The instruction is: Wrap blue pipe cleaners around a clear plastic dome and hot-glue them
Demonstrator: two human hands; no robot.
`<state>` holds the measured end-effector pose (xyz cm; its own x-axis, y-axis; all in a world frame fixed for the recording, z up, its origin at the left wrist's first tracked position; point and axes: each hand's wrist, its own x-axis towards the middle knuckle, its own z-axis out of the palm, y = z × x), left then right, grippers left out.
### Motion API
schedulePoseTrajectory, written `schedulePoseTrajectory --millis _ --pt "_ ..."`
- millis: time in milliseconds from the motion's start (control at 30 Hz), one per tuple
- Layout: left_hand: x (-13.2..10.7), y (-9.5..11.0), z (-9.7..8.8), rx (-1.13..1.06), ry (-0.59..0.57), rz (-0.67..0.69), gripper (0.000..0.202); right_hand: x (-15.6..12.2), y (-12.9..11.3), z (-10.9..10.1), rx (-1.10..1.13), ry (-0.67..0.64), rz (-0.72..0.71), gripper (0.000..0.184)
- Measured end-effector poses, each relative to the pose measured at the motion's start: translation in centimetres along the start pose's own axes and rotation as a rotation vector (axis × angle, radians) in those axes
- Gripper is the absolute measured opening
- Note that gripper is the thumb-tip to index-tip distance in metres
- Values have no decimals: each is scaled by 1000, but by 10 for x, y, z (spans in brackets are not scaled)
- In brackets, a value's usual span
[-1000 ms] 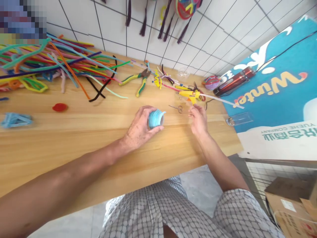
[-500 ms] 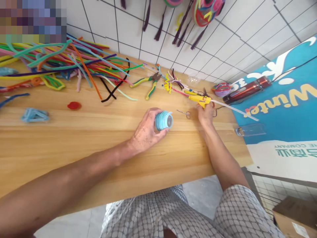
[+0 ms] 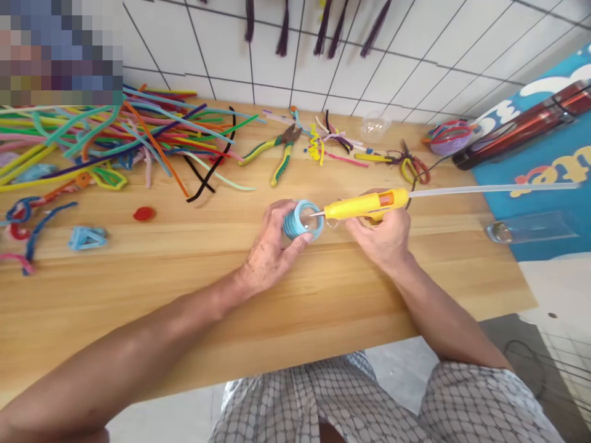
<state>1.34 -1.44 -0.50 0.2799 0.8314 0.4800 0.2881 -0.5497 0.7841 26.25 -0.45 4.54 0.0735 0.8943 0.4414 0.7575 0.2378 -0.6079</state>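
Observation:
My left hand (image 3: 272, 249) is wrapped round a small clear cup bound with light blue pipe cleaner (image 3: 290, 225), its open end tilted to the right. My right hand (image 3: 385, 240) grips a yellow hot glue gun (image 3: 357, 205) with a long clear glue stick (image 3: 462, 192) sticking out of its back. The gun's metal nozzle points left, at the cup's mouth; whether it touches the rim I cannot tell. Small scissors are largely hidden behind the gun.
Pliers (image 3: 287, 154), red-handled scissors (image 3: 413, 167) and a yellow pipe-cleaner coil (image 3: 316, 146) lie beyond my hands. Many pipe cleaners (image 3: 152, 138) are heaped at the back left. A red cap (image 3: 144, 213) and a blue triangular piece (image 3: 87, 237) sit left. A clear bottle (image 3: 530, 229) is far right.
My right hand has lifted the glue gun from the back right and brought it left to the cup. The cup's mouth has turned more towards me. The view has shifted.

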Motion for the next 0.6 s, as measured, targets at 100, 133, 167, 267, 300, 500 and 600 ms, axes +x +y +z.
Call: schedulePoseTrajectory --millis 100,133,167,267,300,500,600 --pt "-1 0 -2 12 -23 -3 53 -1 1 2 -76 11 -110 26" --pt "-1 0 -2 11 -31 -9 53 -1 2 3 -92 11 -136 25" --pt "-1 0 -3 9 -37 -13 53 -2 2 4 -103 9 -156 26" --pt "-2 0 -4 15 -50 -1 55 -3 2 6 -131 18 -219 25" --pt "-2 1 -4 22 -52 10 55 -3 1 7 -146 27 -239 25" --pt "0 3 -6 74 -76 40 56 -3 -1 9 -258 22 -252 28" --pt "1 4 -8 77 -93 45 58 -3 -2 9 -285 33 -284 29"
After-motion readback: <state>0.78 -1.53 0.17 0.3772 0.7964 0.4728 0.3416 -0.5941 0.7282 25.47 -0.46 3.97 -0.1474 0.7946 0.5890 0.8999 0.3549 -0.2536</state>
